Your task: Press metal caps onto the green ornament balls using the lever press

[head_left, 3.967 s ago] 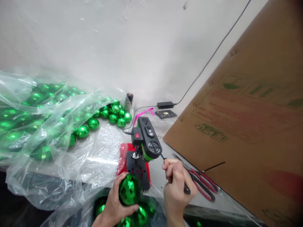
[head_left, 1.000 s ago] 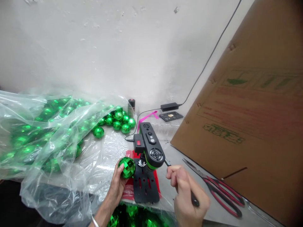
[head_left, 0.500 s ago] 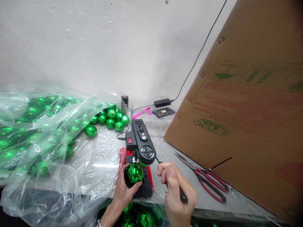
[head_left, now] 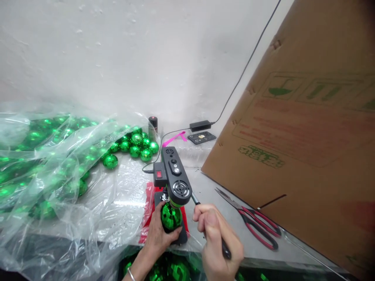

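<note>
My left hand (head_left: 158,238) is closed around a faceted green ball (head_left: 170,217), holding it on the black base plate under the head of a small black and green machine (head_left: 175,180). My right hand (head_left: 217,242) is closed on the machine's black lever handle (head_left: 225,249), which runs up to the machine's side. A red switch shows on the machine's left face.
Clear plastic sheeting (head_left: 58,187) with several green balls (head_left: 137,146) covers the table's left. Red-handled scissors (head_left: 254,224) lie to the right, beside a large tilted cardboard sheet (head_left: 307,128). A power adapter (head_left: 200,126), a small remote (head_left: 201,137) and a dark cylinder (head_left: 152,125) sit by the wall. More green balls (head_left: 170,271) lie below the table edge.
My left hand carried the green ball from beside the machine to under its head. My right hand stayed on the lever. The view shifted slightly.
</note>
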Tool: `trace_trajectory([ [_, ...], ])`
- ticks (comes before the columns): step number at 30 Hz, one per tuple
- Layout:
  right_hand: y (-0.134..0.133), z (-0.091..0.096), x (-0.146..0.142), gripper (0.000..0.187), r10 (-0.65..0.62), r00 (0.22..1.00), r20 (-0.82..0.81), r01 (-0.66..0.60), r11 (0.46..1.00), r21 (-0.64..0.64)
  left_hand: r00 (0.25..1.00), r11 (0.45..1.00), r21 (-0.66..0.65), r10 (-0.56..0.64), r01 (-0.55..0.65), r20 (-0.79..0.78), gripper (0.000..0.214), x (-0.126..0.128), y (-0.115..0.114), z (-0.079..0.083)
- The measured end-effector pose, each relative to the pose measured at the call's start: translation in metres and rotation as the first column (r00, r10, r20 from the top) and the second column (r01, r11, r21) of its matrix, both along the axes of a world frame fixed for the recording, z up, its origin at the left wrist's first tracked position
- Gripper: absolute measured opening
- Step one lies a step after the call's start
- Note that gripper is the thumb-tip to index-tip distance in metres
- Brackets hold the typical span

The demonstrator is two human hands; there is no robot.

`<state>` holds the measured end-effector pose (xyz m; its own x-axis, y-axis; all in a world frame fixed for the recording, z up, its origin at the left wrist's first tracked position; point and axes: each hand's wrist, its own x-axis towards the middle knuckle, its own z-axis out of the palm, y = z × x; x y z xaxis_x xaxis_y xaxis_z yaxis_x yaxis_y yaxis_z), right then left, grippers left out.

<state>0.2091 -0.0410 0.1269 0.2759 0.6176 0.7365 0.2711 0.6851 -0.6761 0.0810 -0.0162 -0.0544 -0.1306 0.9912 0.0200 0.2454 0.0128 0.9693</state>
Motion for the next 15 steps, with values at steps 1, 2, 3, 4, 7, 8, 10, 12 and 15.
trace_trajectory([
  [1,0.000,-0.005,0.000,0.040,0.000,1.000,-0.002,0.000,1.000,0.008,1.000,1.000,0.000,0.001,-0.001,0.001,0.091,0.000,0.000,-0.001],
  [2,0.000,-0.010,-0.001,0.039,-0.001,1.000,-0.006,0.001,1.000,0.015,1.000,1.000,0.000,0.000,0.000,-0.001,0.091,0.000,0.000,-0.001],
  [3,0.000,-0.017,-0.001,0.038,-0.002,1.000,-0.015,0.002,1.000,0.023,1.000,1.000,0.000,-0.001,0.001,-0.005,0.091,0.000,0.000,-0.002],
  [4,0.001,-0.024,-0.002,0.038,-0.009,1.000,-0.029,0.010,0.999,0.043,1.000,1.000,-0.002,-0.002,0.002,-0.011,0.091,0.000,0.000,-0.002],
  [7,0.003,-0.040,-0.003,0.038,-0.038,0.998,-0.048,0.042,0.995,0.086,1.000,1.000,-0.004,-0.009,0.009,-0.017,0.091,0.001,0.000,-0.002],
  [8,0.004,-0.043,-0.003,0.038,-0.049,0.998,-0.044,0.053,0.994,0.090,1.000,1.000,-0.004,-0.012,0.012,-0.014,0.091,0.001,0.000,-0.002],
  [10,0.006,-0.044,-0.005,0.041,-0.073,0.997,-0.034,0.076,0.992,0.097,1.000,1.000,-0.006,-0.014,0.014,-0.009,0.091,0.002,0.000,0.000],
  [12,0.007,-0.041,-0.007,0.044,-0.103,0.994,-0.036,0.107,0.988,0.112,1.000,1.000,-0.010,-0.009,0.009,-0.011,0.092,0.002,0.000,0.000],
  [15,0.008,-0.037,-0.008,0.045,-0.120,0.992,-0.031,0.123,0.985,0.121,1.000,1.000,-0.008,-0.006,0.006,-0.022,0.092,0.002,-0.001,-0.001],
])
